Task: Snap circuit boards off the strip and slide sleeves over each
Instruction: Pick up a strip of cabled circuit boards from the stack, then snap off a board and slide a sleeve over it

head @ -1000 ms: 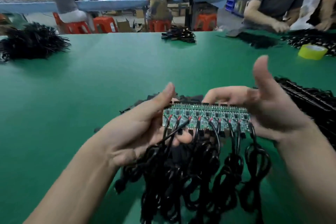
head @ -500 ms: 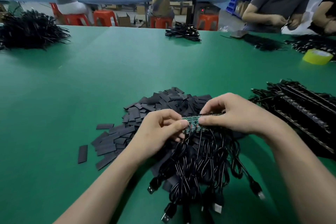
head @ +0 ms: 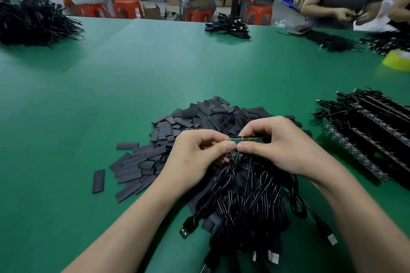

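The left forearm (head: 124,224) and right forearm (head: 359,217) come in from the bottom edge and converge at centre. The left hand (head: 195,157) is curled, knuckles up. The right hand (head: 279,146) mirrors it, fingers arched over the top. The thumb tips (head: 228,146) meet side by side, touching, and each hand pinches its part of the circuit strip (head: 250,139).

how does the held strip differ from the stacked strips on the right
The held strip is pinched by the left hand and right hand; the stacked strips lie untouched on the table. Held strip shows green; stacked strips look dark. Both trail black cables.
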